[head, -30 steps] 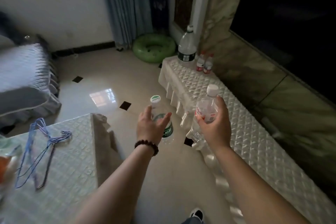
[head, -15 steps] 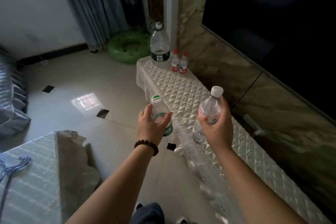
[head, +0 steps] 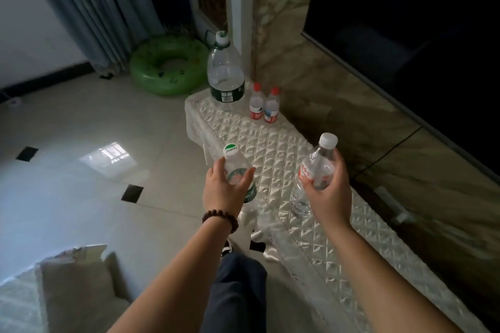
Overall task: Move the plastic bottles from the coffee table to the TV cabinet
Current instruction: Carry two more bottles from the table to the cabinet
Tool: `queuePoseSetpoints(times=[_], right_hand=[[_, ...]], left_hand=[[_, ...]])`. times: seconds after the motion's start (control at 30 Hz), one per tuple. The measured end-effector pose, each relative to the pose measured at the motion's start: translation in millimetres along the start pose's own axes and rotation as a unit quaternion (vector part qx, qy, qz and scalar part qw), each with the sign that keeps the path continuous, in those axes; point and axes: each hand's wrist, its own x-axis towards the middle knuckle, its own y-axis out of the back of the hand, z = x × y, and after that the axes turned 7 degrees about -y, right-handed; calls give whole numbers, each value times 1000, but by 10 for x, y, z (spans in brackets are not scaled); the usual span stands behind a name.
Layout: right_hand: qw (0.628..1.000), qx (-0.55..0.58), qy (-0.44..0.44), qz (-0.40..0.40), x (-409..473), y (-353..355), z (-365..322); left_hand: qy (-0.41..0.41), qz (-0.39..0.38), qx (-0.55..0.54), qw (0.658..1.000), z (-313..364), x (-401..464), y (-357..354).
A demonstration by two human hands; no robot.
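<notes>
My left hand [head: 224,190] grips a clear plastic bottle with a green label [head: 236,167] and a green-and-white cap, held over the near front edge of the TV cabinet [head: 273,149], which is draped in a white quilted cover. My right hand [head: 328,192] holds a second clear bottle with a red-printed label [head: 315,170] and a white cap, tilted, just above the cabinet top. At the cabinet's far end stand a large clear bottle [head: 225,73] and two small red-capped bottles [head: 263,104]. The coffee table corner [head: 73,278] shows at lower left.
A green inflatable ring [head: 167,65] lies on the tiled floor beyond the cabinet, beside grey curtains [head: 89,8]. A dark TV screen [head: 422,21] hangs on the marble wall at right, with a power strip [head: 392,203] below. My leg [head: 238,295] stands between table and cabinet.
The view has swung right and closer to the cabinet. Both hands with their bottles have moved from beside the cabinet's edge to over its top. The bed and hangers have left view.
</notes>
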Motion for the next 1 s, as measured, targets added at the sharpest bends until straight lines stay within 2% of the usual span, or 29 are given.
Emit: queuePoseSetpoints(times=[0.13,0.33,0.63,1.0], right_hand=[[999,15,-50,-10,549,-564,-232],[993,49,-105,-21,1213,-1267,-407],[987,45,-150,-43,2181,-2200,-86],[994,-47,-82,-58,2989,-3201,558]], left_hand=[[26,-13,-36,999,-123,808,-3],[45,-41,-11,998,-383,1767,-136],[42,-76,54,995,-839,2875,-812],[3,-54,70,996,-1332,3948,-1740]])
